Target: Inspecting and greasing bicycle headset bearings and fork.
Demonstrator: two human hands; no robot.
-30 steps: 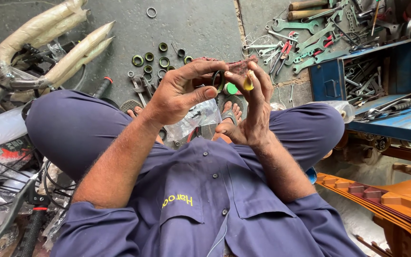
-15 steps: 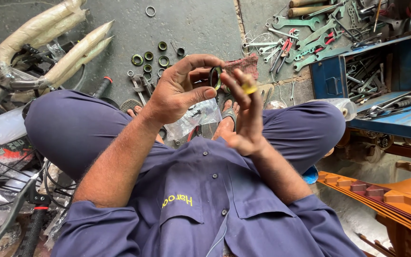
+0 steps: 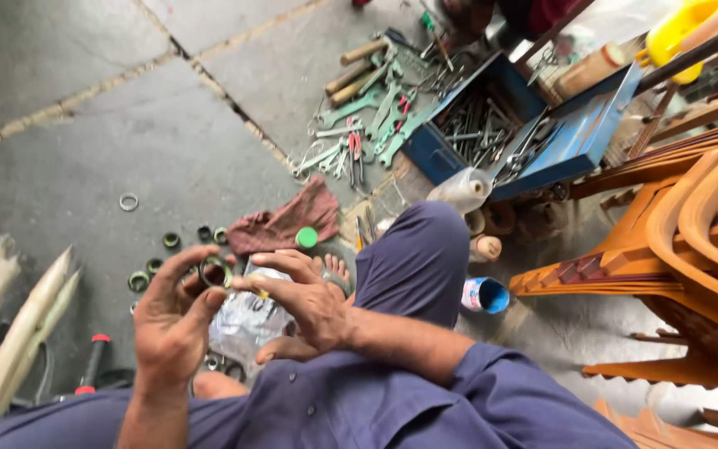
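A small dark ring (image 3: 215, 271) sits pinched at the fingertips of the left hand (image 3: 172, 324) — curled partly shut around it, above the lap. The right hand (image 3: 305, 301) touches it from the side, fingers loosely spread, holding nothing. Beyond lie a red rag (image 3: 280, 224) and a blue toolbox (image 3: 533, 133).

view swung right, toolbox (image 3: 492, 125) now central
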